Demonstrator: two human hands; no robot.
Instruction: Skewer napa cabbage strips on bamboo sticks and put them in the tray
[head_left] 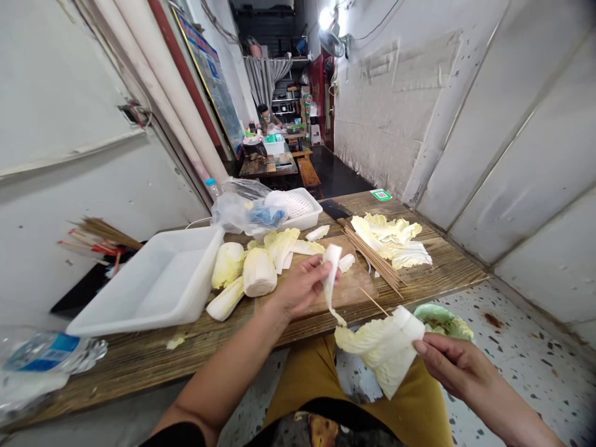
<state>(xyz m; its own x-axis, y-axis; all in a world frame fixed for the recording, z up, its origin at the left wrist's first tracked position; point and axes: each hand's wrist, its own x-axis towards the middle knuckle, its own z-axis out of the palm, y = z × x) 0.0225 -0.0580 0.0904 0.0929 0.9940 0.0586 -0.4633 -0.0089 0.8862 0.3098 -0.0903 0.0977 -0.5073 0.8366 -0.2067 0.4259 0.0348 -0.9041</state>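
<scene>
My left hand (302, 288) pinches a narrow strip of napa cabbage (331, 273) above the cutting board (356, 287). In my right hand (454, 363), beyond the table's front edge, is a broad cabbage leaf (388, 354), gripped at its right side. A thin bamboo skewer (374, 302) sticks out from the leaf's upper edge; how it runs through the leaf is hidden. Left of the board stand cut cabbage chunks (259, 273) with loose leaves (284, 245) behind them. A bundle of skewers (375, 261) lies beside a leaf pile (391, 239) on the right.
A large white tub (144, 279) and a water bottle (41, 354) sit at the left. Behind the cabbage are plastic bags (242, 208) and a white tray (308, 217). A cleaver (335, 210) lies far back. A green bowl (428, 310) stands below the table edge. Someone sits beyond.
</scene>
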